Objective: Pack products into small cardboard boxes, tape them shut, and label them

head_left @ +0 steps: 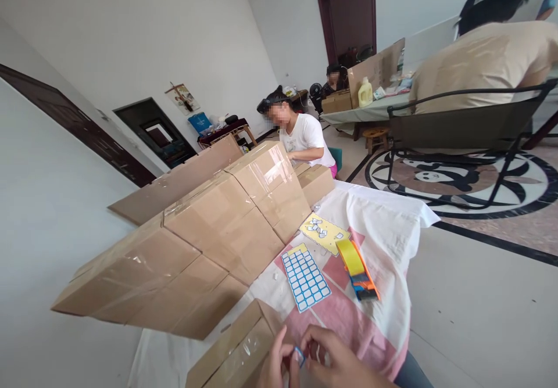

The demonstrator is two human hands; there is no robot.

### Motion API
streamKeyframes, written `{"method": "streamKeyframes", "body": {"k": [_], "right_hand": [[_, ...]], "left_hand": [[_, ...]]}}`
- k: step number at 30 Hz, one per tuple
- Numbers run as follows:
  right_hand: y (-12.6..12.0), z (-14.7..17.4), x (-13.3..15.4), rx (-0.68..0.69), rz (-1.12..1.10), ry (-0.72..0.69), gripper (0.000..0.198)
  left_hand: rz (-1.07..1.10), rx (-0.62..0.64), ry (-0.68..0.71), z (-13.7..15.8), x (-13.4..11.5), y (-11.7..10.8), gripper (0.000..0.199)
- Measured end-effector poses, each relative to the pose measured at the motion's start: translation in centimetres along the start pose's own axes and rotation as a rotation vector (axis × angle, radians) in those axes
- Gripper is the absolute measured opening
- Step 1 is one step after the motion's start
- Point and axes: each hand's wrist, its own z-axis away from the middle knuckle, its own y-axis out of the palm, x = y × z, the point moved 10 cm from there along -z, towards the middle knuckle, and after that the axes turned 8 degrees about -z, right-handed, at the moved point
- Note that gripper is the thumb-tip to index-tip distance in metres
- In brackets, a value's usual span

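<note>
Low in the head view, my left hand [278, 360] and my right hand [333, 358] come together with closed fingers. Between their fingertips is a small blue-edged sticker label [299, 355], pinched from both sides. A taped cardboard box [238, 350] lies just left of my hands. Beyond them on the cloth is a sheet of blue-bordered sticker labels [306, 280], with its top row partly gone and yellow backing showing. To its right rests an orange and blue tape dispenser [360, 272] with a yellow roll.
Stacked taped cardboard boxes [209, 225] form a wall at the left of the table. A yellow sheet [325, 232] bears several crumpled scraps. A person in a white shirt [307, 135] sits across; another sits by a chair [457, 126] at the right.
</note>
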Motion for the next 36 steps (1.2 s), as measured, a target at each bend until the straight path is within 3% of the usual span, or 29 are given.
{"method": "streamKeyframes", "body": {"k": [5, 7, 9, 11, 12, 13, 15, 16, 18, 21, 27, 36], "right_hand": [[0.6, -1.2, 0.6, 0.003, -0.019, -0.124, 0.009], [0.2, -2.2, 0.2, -0.027, -0.065, -0.122, 0.004], [-0.4, -3.6, -0.7, -0.052, -0.18, -0.056, 0.01], [-1.1, -5.1, -1.9, -0.075, -0.317, 0.064, 0.023], [-1.3, -5.8, -2.5, -0.082, -0.367, 0.126, 0.029], [-1.5, -6.6, -3.1, -0.087, -0.399, 0.184, 0.032], [-1.5, -8.1, -4.3, -0.088, -0.424, 0.273, 0.032], [-1.3, -8.8, -5.0, -0.077, -0.432, 0.31, 0.03], [-0.4, -10.1, -6.4, -0.043, -0.443, 0.389, 0.025], [1.6, -11.1, -8.3, 0.042, -0.435, 0.501, 0.021], [4.1, -10.2, -10.0, 0.205, -0.393, 0.648, 0.017], [4.7, -9.8, -11.0, 0.219, -0.311, 0.637, 0.018]], "left_hand": [[-0.113, 0.202, 0.179, -1.0, -0.8, 0.4, 0.043], [-0.126, 0.215, 0.172, -2.1, -0.8, -1.2, 0.045], [-0.167, 0.173, 0.121, -3.6, 0.1, -4.4, 0.049], [-0.273, 0.081, 0.005, -5.2, 2.4, -8.6, 0.053], [-0.354, -0.024, -0.091, -5.9, 4.1, -11.3, 0.056], [-0.456, -0.105, -0.206, -6.2, 6.1, -13.6, 0.06], [-0.629, -0.115, -0.536, -5.7, 11.1, -16.5, 0.074], [-0.64, -0.059, -0.676, -5.1, 13.4, -16.8, 0.082], [-0.587, 0.073, -0.804, -4.1, 16.6, -15.9, 0.084], [-0.471, 0.194, -0.804, -3.3, 18.5, -13.8, 0.066], [-0.423, 0.184, -0.827, -2.1, 18.9, -13.6, 0.055], [-0.421, 0.175, -0.832, -2.3, 18.7, -13.7, 0.051]]}}
